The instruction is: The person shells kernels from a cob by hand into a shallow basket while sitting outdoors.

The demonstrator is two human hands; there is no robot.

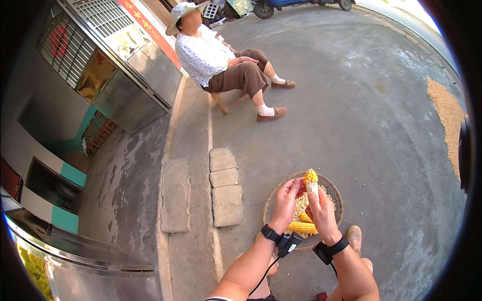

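Note:
A partly shelled corn cob [311, 185] stands upright above a shallow woven basket [267, 202]. Yellow kernels cling to its top end, while the lower part is bare and pale. My right hand [324, 214] grips this cob near its lower end, thumb along its side. My left hand [286, 201] is beside the cob, thumb raised and fingers curled; whether its fingertips touch the cob is unclear. Below both hands, the basket holds loose corn kernels [301, 205], a whole yellow ear of corn [302, 227] and a second ear [305, 217], partly hidden by my right hand.
A person [222, 64] in a hat sits on a wooden stool [219, 103] ahead to the left. Flat stone slabs [227, 205] lie by the step edge left of the basket. A grain-coloured spread [446, 116] covers concrete at far right. A blue vehicle [286, 3] stands far back.

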